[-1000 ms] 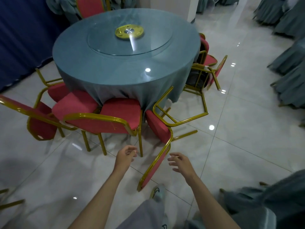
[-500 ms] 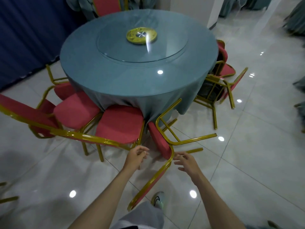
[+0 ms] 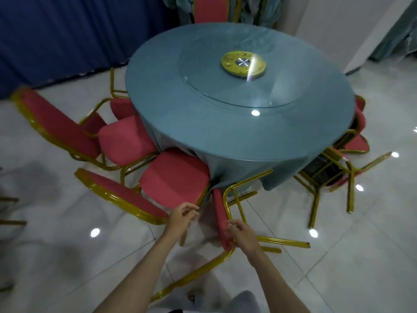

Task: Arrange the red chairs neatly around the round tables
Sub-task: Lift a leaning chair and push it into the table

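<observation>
Flanking tipped red chair [image 3: 219, 211]: left grip [image 3: 181, 217], right grip [image 3: 243, 235], loosely curled, empty.

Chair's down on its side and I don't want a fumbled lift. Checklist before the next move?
1. Is the tipped chair upright: not ok, it lies on its side.
2. Grip of the right hand on it: cannot tell. The fingers are at the seat edge, but whether they close on it is not visible.
3. Grip of the left hand: not ok. It hovers beside the seat, holding nothing.
4. Room on the left side: not ok. The neighbouring chair stands close alongside.
5. Is the tablecloth free of the chair's legs: cannot tell. The hem hangs right at them.
</observation>
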A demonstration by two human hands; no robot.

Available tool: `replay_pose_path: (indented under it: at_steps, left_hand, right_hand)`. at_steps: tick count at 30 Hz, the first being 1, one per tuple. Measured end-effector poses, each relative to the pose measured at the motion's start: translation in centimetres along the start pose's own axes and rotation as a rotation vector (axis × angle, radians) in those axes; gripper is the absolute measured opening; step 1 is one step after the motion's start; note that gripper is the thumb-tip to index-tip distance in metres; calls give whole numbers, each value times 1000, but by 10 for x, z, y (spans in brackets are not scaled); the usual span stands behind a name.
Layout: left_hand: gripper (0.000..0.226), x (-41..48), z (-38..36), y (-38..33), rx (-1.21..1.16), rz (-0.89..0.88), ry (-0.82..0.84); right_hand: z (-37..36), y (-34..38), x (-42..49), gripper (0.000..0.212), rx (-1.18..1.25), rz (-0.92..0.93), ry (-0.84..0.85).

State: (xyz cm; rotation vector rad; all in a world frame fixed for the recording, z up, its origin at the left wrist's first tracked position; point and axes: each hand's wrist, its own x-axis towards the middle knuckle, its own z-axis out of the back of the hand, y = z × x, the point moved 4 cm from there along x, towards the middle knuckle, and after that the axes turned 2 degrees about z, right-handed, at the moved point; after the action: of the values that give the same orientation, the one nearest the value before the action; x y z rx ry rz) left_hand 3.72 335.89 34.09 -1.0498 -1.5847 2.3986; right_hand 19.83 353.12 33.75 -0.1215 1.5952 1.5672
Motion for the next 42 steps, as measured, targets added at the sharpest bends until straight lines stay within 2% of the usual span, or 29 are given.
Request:
replay_pose_path:
  at_steps: [8,12,18,29,39,42]
  left_hand:
    - [14,-11,2,6,-115,137,-322]
    - [13,-36,-17,18,-242,254,-475]
    - [19,-77,-56,45,-490,435,-687]
    - [14,-146,-73,142,-636,540,-794]
    - [16,-159,-55,242,-653,560,-660]
    - [15,-154,-51,285,-639,573,-626]
  right_hand:
    - [-4,30,75,12,-146,30,359]
    - [9,37,95,12,-348,45,525]
    - [18,23,121,15,-541,-6,647]
    - [1,-62,102,20,-753,-63,805]
    - [-45,-153,88,16,-785,-63,747]
    - [-60,-193,87,15,-855,-53,794]
